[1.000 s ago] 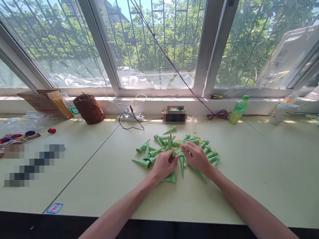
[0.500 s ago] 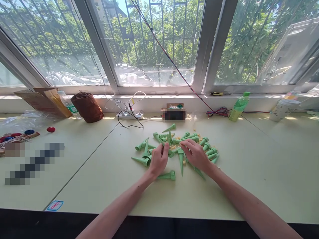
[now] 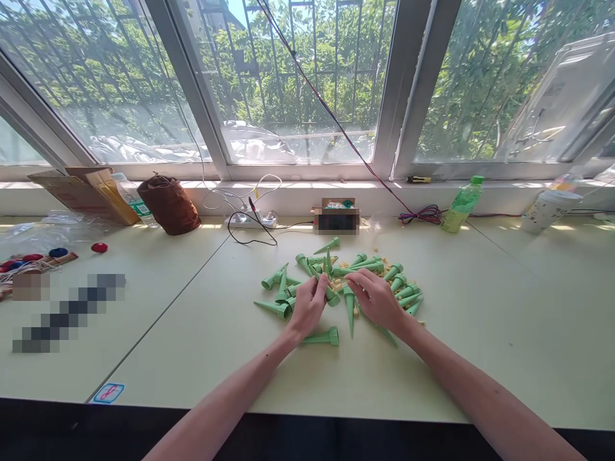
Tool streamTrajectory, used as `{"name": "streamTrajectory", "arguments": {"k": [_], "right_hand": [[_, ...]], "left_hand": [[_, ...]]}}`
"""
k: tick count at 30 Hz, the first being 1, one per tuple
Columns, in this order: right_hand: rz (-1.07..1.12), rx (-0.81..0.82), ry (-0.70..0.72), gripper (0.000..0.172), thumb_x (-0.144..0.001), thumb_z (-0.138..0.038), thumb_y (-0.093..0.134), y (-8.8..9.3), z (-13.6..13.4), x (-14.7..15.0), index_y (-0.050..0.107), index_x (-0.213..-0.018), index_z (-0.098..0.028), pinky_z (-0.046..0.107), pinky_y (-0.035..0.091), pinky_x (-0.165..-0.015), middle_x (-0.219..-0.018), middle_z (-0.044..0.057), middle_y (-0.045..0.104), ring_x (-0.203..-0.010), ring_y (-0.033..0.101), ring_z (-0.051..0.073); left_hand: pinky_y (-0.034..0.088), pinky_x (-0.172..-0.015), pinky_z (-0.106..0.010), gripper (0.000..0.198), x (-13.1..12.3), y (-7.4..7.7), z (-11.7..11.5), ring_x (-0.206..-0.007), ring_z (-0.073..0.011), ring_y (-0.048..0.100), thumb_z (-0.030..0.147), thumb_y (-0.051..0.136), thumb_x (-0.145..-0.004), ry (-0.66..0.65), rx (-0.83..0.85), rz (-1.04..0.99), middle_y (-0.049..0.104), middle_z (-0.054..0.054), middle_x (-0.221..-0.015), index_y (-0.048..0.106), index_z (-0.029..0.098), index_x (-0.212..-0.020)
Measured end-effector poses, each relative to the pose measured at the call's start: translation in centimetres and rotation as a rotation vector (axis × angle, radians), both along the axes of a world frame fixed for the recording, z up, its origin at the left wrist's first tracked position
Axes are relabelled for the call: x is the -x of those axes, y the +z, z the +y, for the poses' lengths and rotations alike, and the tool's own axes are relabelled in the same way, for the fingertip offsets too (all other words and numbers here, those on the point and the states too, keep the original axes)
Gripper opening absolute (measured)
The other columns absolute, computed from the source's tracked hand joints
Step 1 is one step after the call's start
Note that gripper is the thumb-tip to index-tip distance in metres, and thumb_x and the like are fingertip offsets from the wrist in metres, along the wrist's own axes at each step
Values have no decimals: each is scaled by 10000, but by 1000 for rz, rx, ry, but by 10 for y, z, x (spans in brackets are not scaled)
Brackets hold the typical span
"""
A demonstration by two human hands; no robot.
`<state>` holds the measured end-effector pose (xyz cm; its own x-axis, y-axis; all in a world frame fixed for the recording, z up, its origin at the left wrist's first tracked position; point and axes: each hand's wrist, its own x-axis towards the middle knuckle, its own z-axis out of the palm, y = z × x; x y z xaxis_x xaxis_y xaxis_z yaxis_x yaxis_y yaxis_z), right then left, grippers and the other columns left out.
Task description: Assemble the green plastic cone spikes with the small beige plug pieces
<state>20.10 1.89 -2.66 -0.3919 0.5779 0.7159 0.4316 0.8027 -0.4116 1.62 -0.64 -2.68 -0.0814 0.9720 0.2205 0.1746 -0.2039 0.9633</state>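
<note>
Green plastic watering spikes, pointed cones with a wide ribbed cap, lie in a loose pile; one spike [image 3: 350, 314] sits between my hands, its tip towards me. My left hand [image 3: 307, 306] is closed on a green watering spike [image 3: 332, 296], its capped end showing beyond the thumb. Just right of it, my right hand [image 3: 379, 301] has thumb and forefinger pinched together; what is in the pinch, if anything, is too small to make out. Small tan pieces [image 3: 356, 311] are scattered among the spikes. Another spike [image 3: 329, 337] lies below my left wrist.
Along the windowsill stand a brown pouch [image 3: 169, 205], a power strip [image 3: 250, 221], a green bottle [image 3: 463, 205] and a patterned cup [image 3: 548, 212]. A bundled cable [image 3: 423, 214] lies near the bottle. Red and blue balls, one red ball [image 3: 99, 247] apart, lie left.
Both hands stay almost in place over the pile. The spike in my left hand has tilted slightly, and the whole view has shifted a little.
</note>
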Motion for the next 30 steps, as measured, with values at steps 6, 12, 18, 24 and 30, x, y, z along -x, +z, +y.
{"name": "streamTrajectory", "arguments": {"k": [6,12,18,24,30], "right_hand": [[-9,22,44,188,-1009,-210,447,2,-2,1,629,-1054,-207,272,461,-640,-880,55,637,-711,590,160],[37,54,132,166,-994,-199,490,3,-5,2,636,-1068,-224,272,479,-641,-908,51,652,-705,600,149],[64,74,159,153,-982,-202,524,2,-6,4,637,-1083,-224,269,481,-620,-914,48,650,-669,591,136],[63,80,164,138,-988,-219,515,3,-6,4,640,-1048,-227,265,487,-609,-894,43,650,-669,599,136],[55,92,149,139,-993,-234,500,3,-7,4,635,-1023,-225,264,487,-589,-876,42,646,-628,586,130]], "left_hand": [[245,-407,-204,489,-1,2,-1,-409,-58,303,596,519,-909,-50,21,-73,331,70,-475,566,154,-705],[211,-400,-194,480,-2,13,-4,-418,-49,248,598,587,-869,-136,97,-199,289,80,-483,594,143,-716],[173,-418,-183,477,-1,18,-4,-447,-39,190,598,634,-835,-191,175,-276,226,90,-508,588,139,-715],[195,-416,-203,499,-1,13,-3,-459,-54,245,613,597,-850,-123,89,-145,287,68,-522,559,145,-681],[219,-417,-208,478,1,7,-3,-466,-64,258,592,525,-905,-96,-28,-1,296,62,-540,508,166,-688]]}}
